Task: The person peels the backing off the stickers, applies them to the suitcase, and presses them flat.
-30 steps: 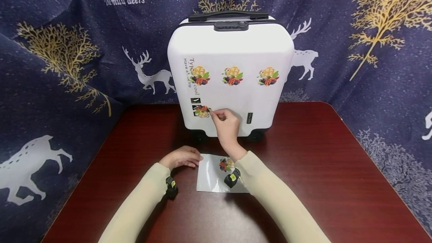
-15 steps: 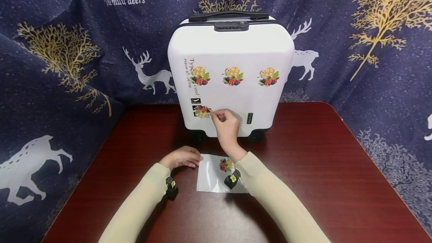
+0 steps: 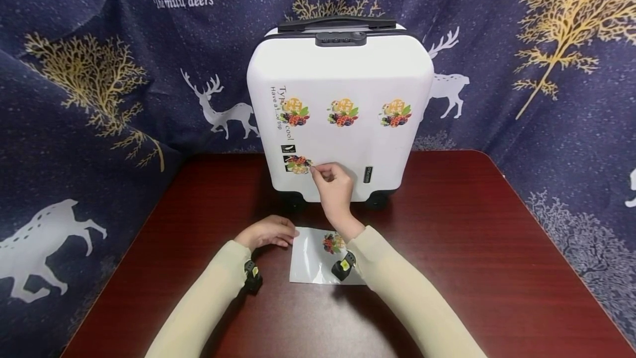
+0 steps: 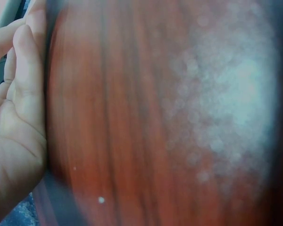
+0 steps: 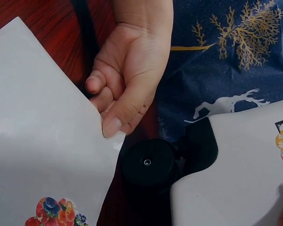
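Observation:
A white suitcase (image 3: 343, 145) stands upright on the table, its front facing me. My right hand (image 3: 336, 189) pinches the right edge of a fruit sticker (image 3: 299, 164) between thumb and index finger, low on the left of that front. The sticker overlaps a small dark printed label. On the table before the suitcase lies a white sticker sheet (image 3: 309, 261) bearing another fruit sticker (image 3: 333, 243). My left hand (image 3: 269, 231) holds the sheet's upper left corner, with the thumb on top, as the right wrist view shows. My right forearm hides the sheet's right part.
Three fruit stickers, left (image 3: 294, 112), middle (image 3: 343, 112) and right (image 3: 395, 113), sit in a row across the suitcase's upper front. Black wheels (image 3: 377, 199) support it on the reddish-brown table (image 3: 472, 236). A dark blue patterned cloth (image 3: 208, 43) hangs behind.
My right hand has dipped very slightly, its pinch still at the sticker's right edge. The left hand, sheet and suitcase stay as they were.

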{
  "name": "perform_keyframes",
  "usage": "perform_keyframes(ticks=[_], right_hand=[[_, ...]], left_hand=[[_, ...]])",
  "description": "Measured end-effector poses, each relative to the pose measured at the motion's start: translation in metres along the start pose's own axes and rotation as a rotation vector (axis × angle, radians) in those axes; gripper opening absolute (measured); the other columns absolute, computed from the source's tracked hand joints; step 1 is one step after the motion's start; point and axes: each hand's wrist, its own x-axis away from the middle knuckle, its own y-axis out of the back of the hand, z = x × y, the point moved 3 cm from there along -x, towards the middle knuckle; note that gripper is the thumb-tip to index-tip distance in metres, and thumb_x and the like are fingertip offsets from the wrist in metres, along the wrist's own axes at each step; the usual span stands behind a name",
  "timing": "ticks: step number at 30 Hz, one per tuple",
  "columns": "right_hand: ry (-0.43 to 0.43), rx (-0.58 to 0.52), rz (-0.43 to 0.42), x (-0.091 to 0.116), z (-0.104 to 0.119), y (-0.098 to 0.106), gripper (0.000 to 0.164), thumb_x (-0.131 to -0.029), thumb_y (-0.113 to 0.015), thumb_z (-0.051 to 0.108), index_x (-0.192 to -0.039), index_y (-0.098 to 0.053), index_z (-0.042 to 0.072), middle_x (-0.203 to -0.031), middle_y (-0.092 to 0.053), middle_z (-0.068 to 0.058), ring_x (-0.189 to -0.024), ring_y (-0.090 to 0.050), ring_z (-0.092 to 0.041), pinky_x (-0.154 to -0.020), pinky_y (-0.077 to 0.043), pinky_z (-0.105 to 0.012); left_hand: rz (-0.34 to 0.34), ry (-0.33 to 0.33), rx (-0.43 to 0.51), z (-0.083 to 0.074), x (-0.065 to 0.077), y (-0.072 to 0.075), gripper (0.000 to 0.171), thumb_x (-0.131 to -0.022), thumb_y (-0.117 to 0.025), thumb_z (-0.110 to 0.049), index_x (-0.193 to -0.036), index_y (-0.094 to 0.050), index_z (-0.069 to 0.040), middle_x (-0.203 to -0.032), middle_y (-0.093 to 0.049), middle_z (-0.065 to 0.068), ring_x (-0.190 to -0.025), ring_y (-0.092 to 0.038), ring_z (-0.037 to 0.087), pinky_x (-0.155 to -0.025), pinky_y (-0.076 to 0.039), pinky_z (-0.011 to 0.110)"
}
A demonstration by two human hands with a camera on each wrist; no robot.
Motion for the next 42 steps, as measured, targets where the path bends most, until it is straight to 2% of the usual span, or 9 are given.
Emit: perform_keyframes(ticks=[11, 22, 27, 31, 36, 42], right_hand=[[0.009, 0.014, 0.022, 0.004, -0.001, 0.004, 0.011, -0.091, -0.075, 0.01, -0.091, -0.073, -0.001, -0.084, -0.072, -0.021, -0.069, -0.053, -0.004, -0.064, -0.043, -0.016], [0.084, 0.093, 0.089, 0.011, -0.005, 0.014, 0.013, -0.092, -0.075, 0.012, -0.098, -0.071, 0.001, -0.087, -0.072, -0.016, -0.068, -0.052, -0.006, -0.064, -0.043, -0.016], [0.083, 0.124, 0.113, 0.013, -0.006, 0.02, 0.013, -0.093, -0.075, 0.014, -0.099, -0.071, 0.003, -0.088, -0.072, -0.015, -0.064, -0.049, -0.005, -0.062, -0.043, -0.016], [0.071, 0.134, 0.13, 0.015, -0.007, 0.024, 0.013, -0.093, -0.074, 0.014, -0.099, -0.071, 0.003, -0.09, -0.071, -0.015, -0.064, -0.048, -0.003, -0.062, -0.042, -0.016], [0.099, 0.15, 0.142, 0.019, -0.01, 0.03, 0.011, -0.093, -0.074, 0.011, -0.099, -0.071, 0.002, -0.092, -0.07, -0.016, -0.065, -0.048, -0.004, -0.062, -0.042, -0.017], [0.137, 0.177, 0.16, 0.023, -0.012, 0.036, 0.011, -0.092, -0.074, 0.009, -0.099, -0.071, 0.001, -0.093, -0.068, -0.017, -0.068, -0.051, -0.012, -0.064, -0.046, -0.021]], left_hand=[[0.0, 0.005, 0.002, 0.0, 0.001, 0.0, 0.008, -0.094, -0.066, -0.009, -0.097, -0.065, -0.001, -0.082, -0.067, 0.001, -0.074, -0.067, 0.008, -0.067, -0.058, 0.019], [0.008, -0.014, -0.007, 0.001, 0.002, -0.002, 0.01, -0.095, -0.066, -0.009, -0.1, -0.066, 0.0, -0.085, -0.068, 0.001, -0.077, -0.068, 0.01, -0.07, -0.059, 0.02], [0.007, -0.02, -0.001, -0.001, 0.003, -0.001, 0.008, -0.095, -0.066, -0.009, -0.097, -0.066, -0.002, -0.083, -0.067, 0.0, -0.075, -0.068, 0.009, -0.069, -0.059, 0.02], [0.009, -0.012, 0.004, -0.001, 0.002, -0.001, 0.006, -0.095, -0.066, -0.008, -0.097, -0.065, -0.002, -0.081, -0.067, 0.0, -0.074, -0.067, 0.009, -0.068, -0.058, 0.019], [-0.003, 0.003, 0.003, 0.0, 0.001, -0.001, 0.006, -0.095, -0.067, -0.007, -0.097, -0.066, -0.002, -0.082, -0.067, 0.0, -0.074, -0.067, 0.009, -0.068, -0.059, 0.02], [0.007, -0.003, -0.004, 0.0, 0.0, -0.001, 0.007, -0.095, -0.066, -0.008, -0.098, -0.065, -0.001, -0.081, -0.067, 0.0, -0.073, -0.067, 0.008, -0.067, -0.059, 0.019]])
